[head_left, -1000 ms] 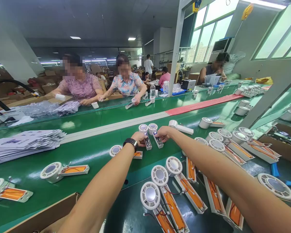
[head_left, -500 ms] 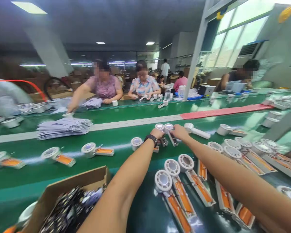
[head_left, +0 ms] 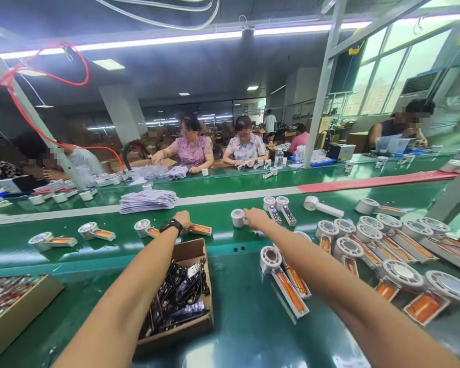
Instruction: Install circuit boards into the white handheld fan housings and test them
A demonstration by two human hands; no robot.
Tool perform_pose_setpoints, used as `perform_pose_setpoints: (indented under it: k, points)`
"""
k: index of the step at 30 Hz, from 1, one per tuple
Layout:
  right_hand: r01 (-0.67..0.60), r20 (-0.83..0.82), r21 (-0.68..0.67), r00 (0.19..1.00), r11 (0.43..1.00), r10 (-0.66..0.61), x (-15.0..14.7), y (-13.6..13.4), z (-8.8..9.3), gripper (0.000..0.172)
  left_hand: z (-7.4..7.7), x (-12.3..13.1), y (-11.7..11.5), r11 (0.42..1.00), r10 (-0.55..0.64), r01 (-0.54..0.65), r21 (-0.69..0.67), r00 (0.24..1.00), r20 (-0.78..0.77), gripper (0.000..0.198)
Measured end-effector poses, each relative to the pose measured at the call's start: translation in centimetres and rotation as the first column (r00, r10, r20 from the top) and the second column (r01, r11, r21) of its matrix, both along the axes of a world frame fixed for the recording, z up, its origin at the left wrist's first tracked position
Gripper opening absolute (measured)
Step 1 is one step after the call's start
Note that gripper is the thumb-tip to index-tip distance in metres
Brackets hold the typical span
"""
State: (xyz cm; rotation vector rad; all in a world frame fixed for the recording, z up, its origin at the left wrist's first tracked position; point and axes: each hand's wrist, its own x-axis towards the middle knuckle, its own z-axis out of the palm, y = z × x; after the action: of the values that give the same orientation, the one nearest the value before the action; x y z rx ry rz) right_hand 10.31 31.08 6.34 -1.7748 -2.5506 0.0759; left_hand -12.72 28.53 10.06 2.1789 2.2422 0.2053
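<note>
Over the belt, my left hand (head_left: 182,219), with a dark wristband, is closed at the head end of an opened handheld fan; the fan's handle with an orange insert (head_left: 201,229) sticks out to the right. My fingers are partly hidden. My right hand (head_left: 256,219) is closed on another white handheld fan (head_left: 238,218), its round head showing left of my fingers and its handle hidden. Just right of it lie two fans with dark circuit boards (head_left: 281,208) in their handles. Below my left forearm sits a cardboard box (head_left: 210,306) of dark circuit boards.
Several opened fans (head_left: 283,286) with orange inserts lie at the right, more in a row (head_left: 53,240) on the left belt. A stack of white sheets (head_left: 148,201) and a closed white fan (head_left: 324,206) lie farther back. Co-workers sit across the belt. A metal post (head_left: 324,87) rises there.
My hands have let go of the two fans with circuit boards, which now lie on the belt. Both hands have moved left to other fans. The view has turned left and up.
</note>
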Motion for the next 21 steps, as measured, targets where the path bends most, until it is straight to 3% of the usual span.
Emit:
perform_pose_setpoints:
  k: [5,8,11,14,17,21]
  points:
    - [0.061,-0.029,0.094,0.998,0.994,-0.059,1.1,-5.7,3.2,0.035,0.5,2.2,-2.4,0.983,-0.172,0.165,-0.086,0.981,-0.085,0.034]
    - [0.072,-0.028,0.118,0.997,0.99,-0.069,2.9,-11.8,2.9,0.047,0.6,5.5,-5.6,0.933,-0.341,0.329,-0.148,0.938,-0.065,0.032]
    - [0.09,-0.012,0.103,0.996,0.991,-0.089,4.5,-17.8,0.2,0.055,-0.6,8.5,-10.2,0.856,-0.484,0.469,-0.216,0.875,-0.023,0.024]
    - [0.117,-0.054,0.089,0.992,0.989,-0.112,5.1,-21.5,-3.6,0.059,-2.8,10.2,-14.3,0.83,-0.526,0.51,-0.224,0.851,-0.012,0.017]
    - [0.137,-0.091,0.087,0.987,0.987,-0.129,4.4,-22.7,-6.5,0.059,-4.9,10.8,-16.3,0.852,-0.501,0.491,-0.18,0.865,-0.01,0.02]
    - [0.147,-0.126,0.086,0.983,0.985,-0.136,3.5,-22.4,-7.8,0.057,-6.8,11.0,-16.7,0.88,-0.463,0.465,-0.101,0.885,0.048,0.024]
